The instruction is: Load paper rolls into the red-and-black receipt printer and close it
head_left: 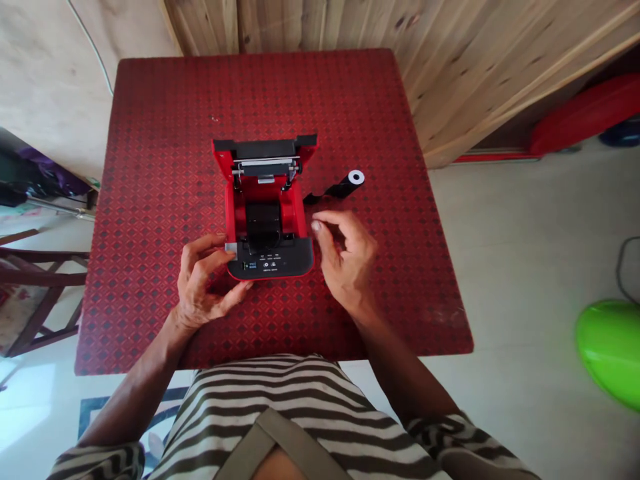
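Glossy plastic-looking printer [270, 261] — striped cloth shirt [300, 400] — rough-looking wood panelling [320, 25], smooth floor [525, 267].

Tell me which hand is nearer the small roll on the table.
Right. The right hand is just on the near side of the roll; the left hand is farther off, at the near left corner of the red and black device.

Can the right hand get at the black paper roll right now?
Probably yes. The right hand is just on the near side of the black paper roll, with only tablecloth visible between them. The open red printer stands to the left, seemingly out of the way.
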A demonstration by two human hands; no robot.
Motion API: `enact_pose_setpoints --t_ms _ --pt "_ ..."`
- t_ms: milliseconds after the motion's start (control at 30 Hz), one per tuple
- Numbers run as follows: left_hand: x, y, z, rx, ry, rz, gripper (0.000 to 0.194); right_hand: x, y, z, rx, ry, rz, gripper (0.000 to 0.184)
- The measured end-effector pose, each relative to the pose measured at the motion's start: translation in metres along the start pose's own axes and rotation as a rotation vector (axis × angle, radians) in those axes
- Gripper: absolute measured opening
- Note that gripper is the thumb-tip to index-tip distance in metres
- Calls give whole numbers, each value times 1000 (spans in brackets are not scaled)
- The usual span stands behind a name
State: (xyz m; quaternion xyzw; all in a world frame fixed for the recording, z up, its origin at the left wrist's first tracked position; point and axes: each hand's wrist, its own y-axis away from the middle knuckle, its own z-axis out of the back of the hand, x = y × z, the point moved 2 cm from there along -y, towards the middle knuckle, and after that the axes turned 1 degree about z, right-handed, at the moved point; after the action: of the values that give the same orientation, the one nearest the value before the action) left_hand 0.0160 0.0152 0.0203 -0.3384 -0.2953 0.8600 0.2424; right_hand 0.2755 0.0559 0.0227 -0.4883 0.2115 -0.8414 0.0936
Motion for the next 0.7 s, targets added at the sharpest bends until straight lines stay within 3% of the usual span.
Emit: enact_pose_setpoints --t_ms 67,167,300,467,700 --pt "-1 0 1 10 -23 -10 52 19 -18 6 89 103 166 13" --pt "0 2 2 14 -47 -38 57 45 -44 -6 407 283 342 18" --pt "1 7 2 21 -59 -47 65 62 -66 -41 723 574 379 23" --pt "0 10 0 35 -61 -35 65 66 -74 -67 785 713 321 30" --pt "-2 8 1 40 -61 -43 60 65 -80 -69 826 727 290 34"
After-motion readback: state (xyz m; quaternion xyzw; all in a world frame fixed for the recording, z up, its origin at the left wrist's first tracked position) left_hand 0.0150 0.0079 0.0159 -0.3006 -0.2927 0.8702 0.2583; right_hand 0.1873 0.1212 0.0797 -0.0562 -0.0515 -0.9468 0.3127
